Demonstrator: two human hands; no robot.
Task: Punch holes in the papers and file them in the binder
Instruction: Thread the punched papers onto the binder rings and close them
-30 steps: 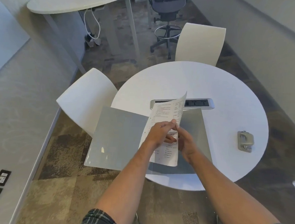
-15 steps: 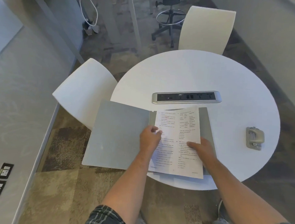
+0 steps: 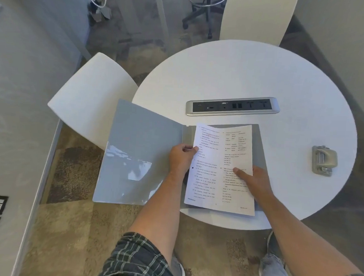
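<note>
- An open grey plastic binder (image 3: 143, 152) lies on the round white desk (image 3: 252, 78), its left cover overhanging the desk's edge.
- A white printed sheet of paper (image 3: 221, 166) rests flat on the binder's right half.
- The left hand (image 3: 181, 158) pinches the sheet's left edge near the spine.
- The right hand (image 3: 252, 179) presses flat on the sheet, fingers loose.
- A grey metal hole punch (image 3: 324, 160) sits well apart, to the right.

The binder (image 3: 138, 154) looks glossy grey plastic, its open cover reflecting light; the matt printed paper (image 3: 221, 166) lies on it, right of it a dull metal hole punch (image 3: 323, 160) on the smooth matt white table (image 3: 242, 73)
</note>
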